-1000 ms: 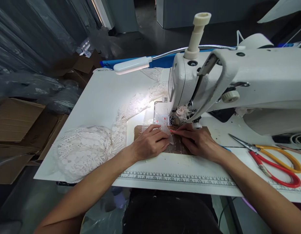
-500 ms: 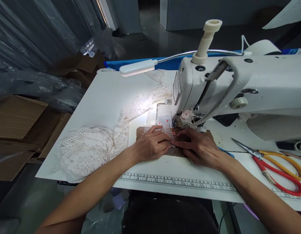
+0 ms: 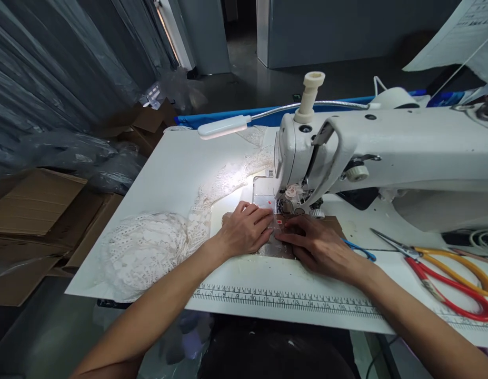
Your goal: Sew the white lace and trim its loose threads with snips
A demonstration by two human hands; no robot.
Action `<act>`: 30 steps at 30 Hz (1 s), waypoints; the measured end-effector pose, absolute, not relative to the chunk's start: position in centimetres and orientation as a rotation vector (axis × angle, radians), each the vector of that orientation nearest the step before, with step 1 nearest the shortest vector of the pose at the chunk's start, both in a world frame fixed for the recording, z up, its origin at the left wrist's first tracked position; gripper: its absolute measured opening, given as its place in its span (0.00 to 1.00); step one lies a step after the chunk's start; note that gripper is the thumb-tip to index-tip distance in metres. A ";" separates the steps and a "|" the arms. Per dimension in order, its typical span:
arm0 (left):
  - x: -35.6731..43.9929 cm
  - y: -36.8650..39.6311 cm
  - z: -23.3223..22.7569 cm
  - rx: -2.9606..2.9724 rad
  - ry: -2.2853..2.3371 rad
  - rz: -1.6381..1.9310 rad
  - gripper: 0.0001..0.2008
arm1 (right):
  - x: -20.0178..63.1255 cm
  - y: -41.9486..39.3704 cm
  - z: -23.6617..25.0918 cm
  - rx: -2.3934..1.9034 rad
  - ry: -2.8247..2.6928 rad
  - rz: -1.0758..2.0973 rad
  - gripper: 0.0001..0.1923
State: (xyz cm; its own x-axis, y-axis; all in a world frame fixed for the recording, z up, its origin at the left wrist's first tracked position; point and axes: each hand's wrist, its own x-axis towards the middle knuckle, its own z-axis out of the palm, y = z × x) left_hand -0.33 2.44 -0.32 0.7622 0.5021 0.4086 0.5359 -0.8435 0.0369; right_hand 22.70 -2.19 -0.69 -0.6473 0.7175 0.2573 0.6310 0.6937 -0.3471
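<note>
My left hand point(image 3: 247, 229) rests at the sewing machine's needle area, its bent fingers together on a piece of thin, sheer fabric point(image 3: 274, 231). Part of that fabric is hidden under the fingers. On the right, my right hand point(image 3: 320, 243) lies palm down with the index fingertip at the fabric's edge and the fingers somewhat apart. Both hands are over a brown sheet point(image 3: 283, 251) on the machine bed. The white sewing machine point(image 3: 307, 152) stands just beyond my fingers, with a pale fabric flower point(image 3: 294, 191) by its needle bar.
White lace point(image 3: 149, 250) lies bunched on the left and trails behind the needle area. Scissors with red and orange handles point(image 3: 445, 273) and a blue-handled tool point(image 3: 360, 249) lie right. A lamp point(image 3: 223, 127) lights the table point(image 3: 165, 173). Cardboard boxes point(image 3: 42, 205) stand left.
My left fingers have moved slightly up towards the presser foot and away from my right fingertip. The right hand stays almost in place. The camera view has shifted.
</note>
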 end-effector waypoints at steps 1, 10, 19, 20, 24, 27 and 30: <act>-0.3 2.4 -0.3 -2.864 -0.866 -0.606 0.12 | 22.6 -2.2 -0.7 -1.052 -2.522 0.305 0.20; 0.6 2.7 1.7 -2.907 -0.917 -0.235 0.13 | 22.4 -2.4 -1.3 -1.041 -2.493 0.220 0.18; 0.4 4.1 1.1 -2.969 -0.846 -0.351 0.14 | 22.2 -2.4 -1.6 -1.077 -2.447 0.208 0.20; 0.2 4.1 1.1 -2.974 -0.848 -0.374 0.14 | 22.2 -2.4 -1.7 -1.080 -2.447 0.213 0.20; 0.1 3.9 1.5 -2.948 -0.921 -0.362 0.16 | 22.1 -2.5 -1.7 -1.106 -2.452 0.227 0.19; 0.6 4.0 1.9 -2.794 -1.051 -0.371 0.18 | 22.0 -2.5 -1.8 -1.092 -2.457 0.231 0.19; 1.2 5.1 2.2 -2.722 -1.110 -0.408 0.13 | 21.8 -2.6 -1.8 -1.088 -2.450 0.213 0.21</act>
State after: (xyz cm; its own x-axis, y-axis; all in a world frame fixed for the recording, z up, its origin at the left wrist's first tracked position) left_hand 1.23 5.07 2.21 0.6847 0.6573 0.3149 0.7047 -0.7072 -0.0562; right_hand 21.77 -2.57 -1.76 -0.5884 0.7348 0.3373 0.6656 0.6771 -0.3138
